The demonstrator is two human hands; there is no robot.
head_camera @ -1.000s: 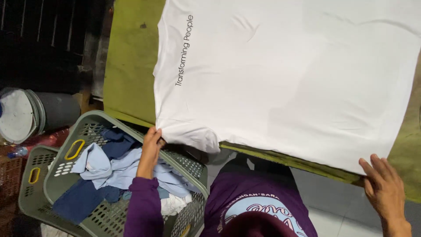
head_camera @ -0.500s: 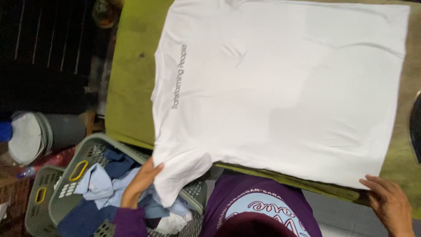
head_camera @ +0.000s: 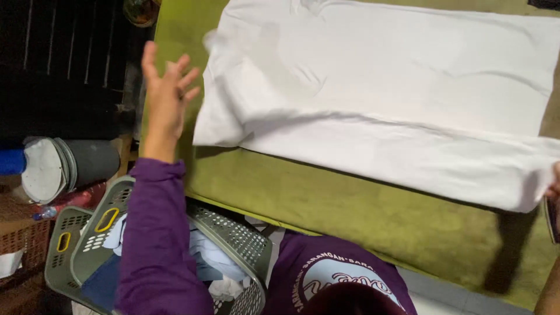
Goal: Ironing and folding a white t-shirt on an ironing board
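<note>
A white T-shirt [head_camera: 396,87] lies spread on a green padded surface [head_camera: 326,198], its near long edge folded over onto itself. My left hand [head_camera: 166,96], in a purple sleeve, hovers open with fingers spread just left of the shirt's sleeve end, holding nothing. My right hand [head_camera: 553,188] shows only at the right edge of the frame, where it grips the shirt's near corner, which is lifted slightly off the surface.
A grey perforated laundry basket [head_camera: 233,233] with blue and white clothes stands below the surface at the lower left. A grey bucket [head_camera: 76,166] lies further left beside a dark slatted panel [head_camera: 64,58]. A woven crate [head_camera: 23,233] sits at the left edge.
The shirt's near edge has been flipped over onto the shirt. My left hand let go of the sleeve and rose, open, beside it. My right hand moved toward the frame's right edge.
</note>
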